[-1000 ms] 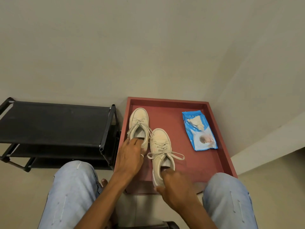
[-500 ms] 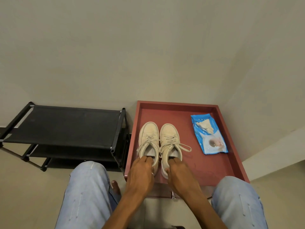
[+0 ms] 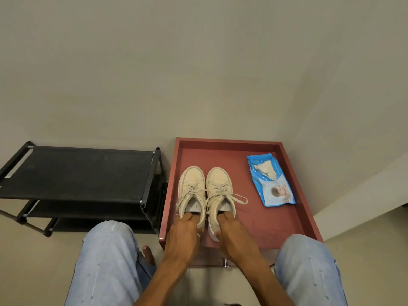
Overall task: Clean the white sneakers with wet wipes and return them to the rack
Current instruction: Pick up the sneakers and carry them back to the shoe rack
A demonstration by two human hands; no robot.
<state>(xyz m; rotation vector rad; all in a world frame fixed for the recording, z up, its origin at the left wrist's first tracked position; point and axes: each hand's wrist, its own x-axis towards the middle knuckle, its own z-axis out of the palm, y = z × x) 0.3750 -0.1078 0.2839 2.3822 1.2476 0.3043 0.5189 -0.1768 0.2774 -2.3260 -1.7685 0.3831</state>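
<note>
Two off-white sneakers stand side by side, toes pointing away, on a red tray (image 3: 276,226). My left hand (image 3: 184,231) grips the heel of the left sneaker (image 3: 191,184), fingers hooked into its opening. The heel of the right sneaker (image 3: 219,184) is held the same way by my right hand (image 3: 234,233). One loose lace loops out to the right. A blue pack of wet wipes (image 3: 270,181) lies on the tray's right side, with a wipe sticking out of its top.
A black shoe rack (image 3: 77,171) with fabric shelves stands left of the tray, against the beige wall. My knees in light jeans frame the bottom of the view. A toe shows on the floor between the left knee and the tray.
Both sneakers were pulled together: the right one moved up and straightened beside the left. Both hands stay on the heels. The camera view shifted slightly.
</note>
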